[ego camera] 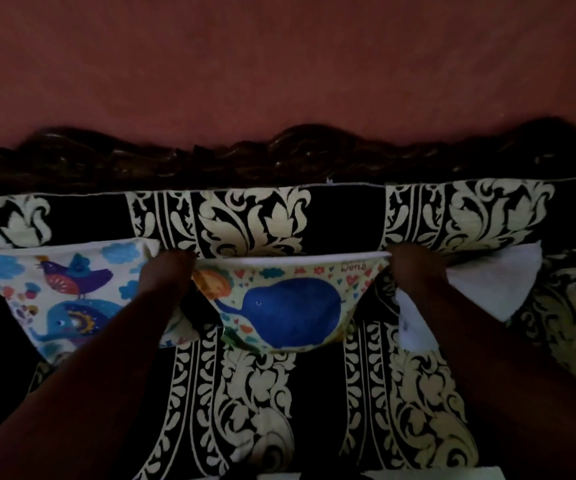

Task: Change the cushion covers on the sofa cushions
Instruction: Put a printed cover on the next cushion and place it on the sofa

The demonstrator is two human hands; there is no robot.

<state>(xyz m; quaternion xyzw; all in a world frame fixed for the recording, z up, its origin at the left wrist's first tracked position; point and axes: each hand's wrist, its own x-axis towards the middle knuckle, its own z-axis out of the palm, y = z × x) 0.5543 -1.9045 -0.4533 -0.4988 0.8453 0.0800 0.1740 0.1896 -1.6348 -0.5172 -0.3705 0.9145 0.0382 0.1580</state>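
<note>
Dim reddish wall (279, 64) rises behind a dark carved sofa back (297, 154), and the seat and backrest wear a black-and-cream floral throw (255, 220). At far left a bird-and-elephant cushion (61, 289) leans against the backrest, already in its printed cover by the look of it. Next to it the left hand (167, 271) holds the left top corner of the whale cushion (290, 306), fingers seemingly curled over the edge, though the gloom hides them. This cushion stands at the middle of the seat against the backrest. The right hand (414, 268) takes the opposite top corner the same way; its exact finger hold cannot be told either. Just right of it lies white cloth (487, 289), either a bare insert or an inside-out cover.

The step appears to be seating the dressed cushion. It would go best with both corners pulled evenly so the top seam lies straight, then tucked snug against the backrest. The neighbouring cushion and the white cloth crowd both sides, so an even, level push matters
</note>
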